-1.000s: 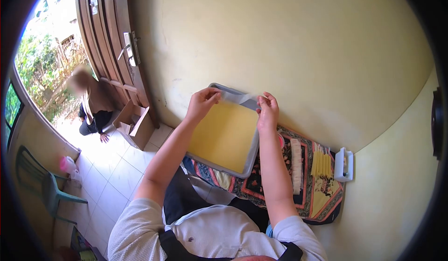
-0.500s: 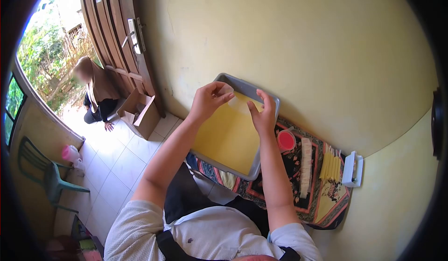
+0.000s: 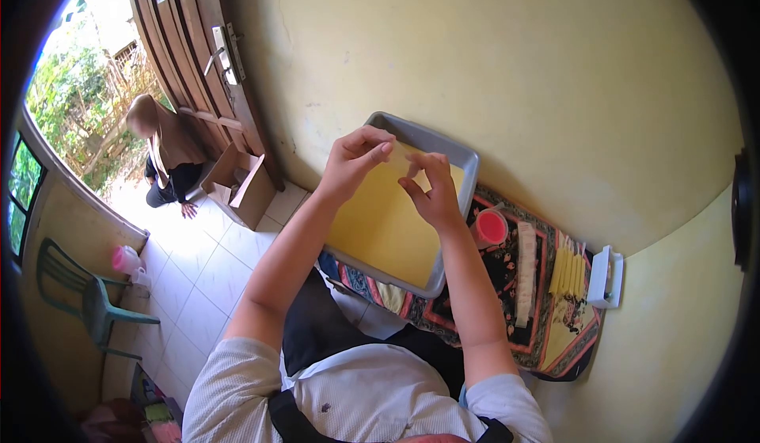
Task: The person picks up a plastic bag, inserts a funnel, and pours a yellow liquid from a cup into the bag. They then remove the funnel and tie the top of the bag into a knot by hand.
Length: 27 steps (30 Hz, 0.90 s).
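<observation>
Film, pale and see-through, extends from left hand's pinching fingertips toward right hand | left nearer; long axis too faint to tell | right thumb and forefinger spread beside the film, contact unclear | all above gray tray, its floor yellow

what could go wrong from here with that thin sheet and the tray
The thin clear sheet seems pinched in the left hand, while the right hand looks open, so it could slip. If dropped, it might land crooked on the yellow surface in the grey tray below. The red-topped tub sits beside the tray, so a low swing of the right forearm might knock it.
</observation>
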{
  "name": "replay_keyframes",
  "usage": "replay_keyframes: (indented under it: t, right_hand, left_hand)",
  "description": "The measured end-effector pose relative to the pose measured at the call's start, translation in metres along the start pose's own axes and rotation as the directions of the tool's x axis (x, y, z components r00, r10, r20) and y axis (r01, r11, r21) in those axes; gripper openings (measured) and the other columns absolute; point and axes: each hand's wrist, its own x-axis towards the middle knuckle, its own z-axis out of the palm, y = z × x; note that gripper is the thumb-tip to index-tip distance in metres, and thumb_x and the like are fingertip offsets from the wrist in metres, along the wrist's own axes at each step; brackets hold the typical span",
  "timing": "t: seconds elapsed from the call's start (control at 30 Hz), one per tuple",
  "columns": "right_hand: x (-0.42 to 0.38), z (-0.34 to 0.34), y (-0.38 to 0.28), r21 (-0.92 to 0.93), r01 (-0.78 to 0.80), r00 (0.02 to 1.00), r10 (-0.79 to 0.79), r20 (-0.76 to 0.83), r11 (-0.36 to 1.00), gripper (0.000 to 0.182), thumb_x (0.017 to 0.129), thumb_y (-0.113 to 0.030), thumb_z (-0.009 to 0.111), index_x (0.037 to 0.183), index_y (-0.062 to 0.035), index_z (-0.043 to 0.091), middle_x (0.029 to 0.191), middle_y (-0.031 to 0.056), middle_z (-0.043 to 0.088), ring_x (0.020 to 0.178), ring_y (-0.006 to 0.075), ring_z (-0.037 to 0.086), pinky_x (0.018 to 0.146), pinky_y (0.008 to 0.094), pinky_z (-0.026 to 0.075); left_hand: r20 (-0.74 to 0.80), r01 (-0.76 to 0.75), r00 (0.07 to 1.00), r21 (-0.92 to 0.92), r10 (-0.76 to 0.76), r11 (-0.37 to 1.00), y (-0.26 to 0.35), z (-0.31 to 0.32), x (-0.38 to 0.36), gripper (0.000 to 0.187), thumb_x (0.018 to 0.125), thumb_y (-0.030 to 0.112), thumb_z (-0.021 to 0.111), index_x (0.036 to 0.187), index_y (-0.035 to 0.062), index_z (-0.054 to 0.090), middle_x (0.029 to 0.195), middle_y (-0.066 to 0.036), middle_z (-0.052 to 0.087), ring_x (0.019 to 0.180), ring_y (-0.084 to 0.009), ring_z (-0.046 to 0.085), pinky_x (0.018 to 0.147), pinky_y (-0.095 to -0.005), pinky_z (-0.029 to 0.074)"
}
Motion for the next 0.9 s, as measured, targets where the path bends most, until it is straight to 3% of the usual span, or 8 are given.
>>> replay_keyframes:
  t: [0.17,0.37,0.5,0.67,0.7,0.77,0.9]
  right_hand:
    - [0.005,0.000,-0.009,0.046,0.037,0.999,-0.036,-0.026,0.998,0.043,0.100,-0.033,0.079,0.133,-0.0079,0.068,0.113,0.0073,0.073,0.116,0.0316,0.061,0.107,0.0453,0.045]
    - [0.010,-0.002,-0.022,0.051,0.084,0.993,-0.080,-0.089,0.995,0.040,0.103,-0.032,0.075,0.132,-0.0065,0.067,0.119,0.0104,0.072,0.119,0.0333,0.061,0.108,0.0458,0.046]
    - [0.009,-0.006,-0.024,0.011,0.091,0.991,-0.090,-0.096,0.996,0.033,0.102,-0.029,0.075,0.125,-0.0058,0.068,0.114,0.0107,0.072,0.117,0.0342,0.063,0.105,0.0462,0.046]
    - [0.004,-0.002,-0.017,-0.049,0.081,0.986,-0.087,-0.143,0.996,0.017,0.095,-0.014,0.081,0.105,-0.0057,0.069,0.103,0.0087,0.073,0.106,0.0337,0.066,0.097,0.0448,0.050]
    - [0.004,-0.002,-0.017,-0.051,0.086,0.981,-0.093,-0.168,0.995,0.016,0.094,-0.011,0.082,0.101,-0.0058,0.069,0.101,0.0083,0.073,0.104,0.0335,0.067,0.096,0.0445,0.050]
    - [0.003,-0.001,-0.017,-0.045,0.076,0.978,-0.084,-0.192,0.996,0.017,0.092,-0.011,0.083,0.099,-0.0060,0.069,0.101,0.0085,0.073,0.104,0.0334,0.068,0.094,0.0445,0.051]
    - [0.003,-0.007,-0.018,-0.060,0.087,0.979,-0.096,-0.179,0.994,0.017,0.093,-0.012,0.083,0.101,-0.0062,0.069,0.102,0.0088,0.074,0.106,0.0334,0.068,0.095,0.0447,0.052]
  left_hand:
    - [-0.051,0.005,0.999,0.053,-0.002,0.999,-0.002,-0.010,0.000,0.014,0.102,0.015,0.081,0.100,0.0036,0.074,0.095,0.001,0.070,0.088,-0.0074,0.063,0.082,-0.0247,0.050]
    - [0.091,-0.110,0.991,0.133,0.098,0.985,-0.002,0.001,-0.001,0.016,0.100,0.013,0.084,0.096,0.0029,0.072,0.095,0.001,0.071,0.090,-0.0076,0.066,0.082,-0.0249,0.054]
    - [0.133,-0.071,0.989,0.101,0.057,0.992,-0.001,0.002,-0.002,0.017,0.100,0.014,0.084,0.102,0.0020,0.072,0.101,-0.002,0.073,0.096,-0.0096,0.068,0.086,-0.0277,0.057]
    - [0.185,-0.142,0.976,0.123,0.117,0.982,-0.010,-0.002,0.000,0.022,0.100,0.016,0.084,0.113,-0.0002,0.074,0.106,-0.004,0.076,0.103,-0.0112,0.070,0.091,-0.0300,0.057]
    - [0.165,-0.099,0.983,0.119,0.079,0.988,-0.006,0.001,-0.001,0.024,0.100,0.015,0.083,0.117,-0.0002,0.074,0.106,-0.003,0.075,0.102,-0.0104,0.069,0.091,-0.0289,0.057]
    - [0.125,-0.010,0.992,0.109,-0.003,0.994,0.002,0.007,-0.005,0.028,0.101,0.014,0.082,0.124,-0.0004,0.075,0.106,-0.001,0.074,0.100,-0.0087,0.068,0.090,-0.0267,0.056]
    - [0.098,-0.009,0.995,0.138,-0.004,0.990,-0.010,0.003,-0.003,0.030,0.103,0.011,0.080,0.129,-0.0002,0.074,0.103,0.003,0.071,0.095,-0.0046,0.063,0.086,-0.0231,0.054]
